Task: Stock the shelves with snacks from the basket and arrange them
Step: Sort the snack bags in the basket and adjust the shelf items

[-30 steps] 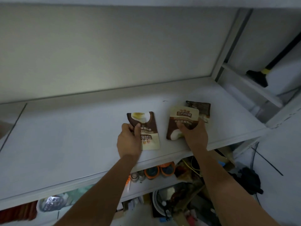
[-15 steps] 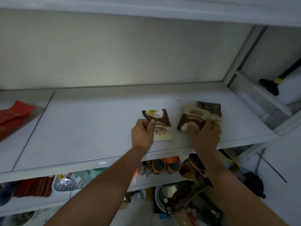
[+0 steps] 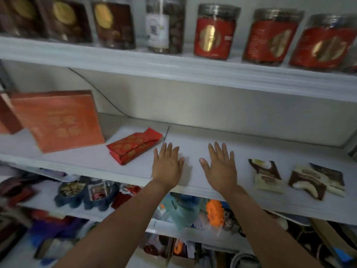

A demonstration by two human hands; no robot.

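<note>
Two brown-and-cream snack pouches lie flat at the right end of the white middle shelf (image 3: 193, 151): one pouch (image 3: 265, 176) and, further right, a second pouch (image 3: 309, 183) on top of a third, darker one (image 3: 332, 177). My left hand (image 3: 167, 164) and my right hand (image 3: 220, 166) hover palm down over the bare shelf, fingers spread, holding nothing. Both hands are well left of the pouches. A red patterned packet (image 3: 134, 145) lies just left of my left hand.
An orange box (image 3: 58, 120) leans at the left of the middle shelf. The top shelf holds several jars, brown (image 3: 114, 24) on the left and red-labelled (image 3: 214, 33) on the right. The lower shelf (image 3: 48, 202) carries mixed packets and trays.
Both hands let go of the brown pouches and moved left with fingers spread. The view swung up and left, bringing the jars, orange box and red packet into sight.
</note>
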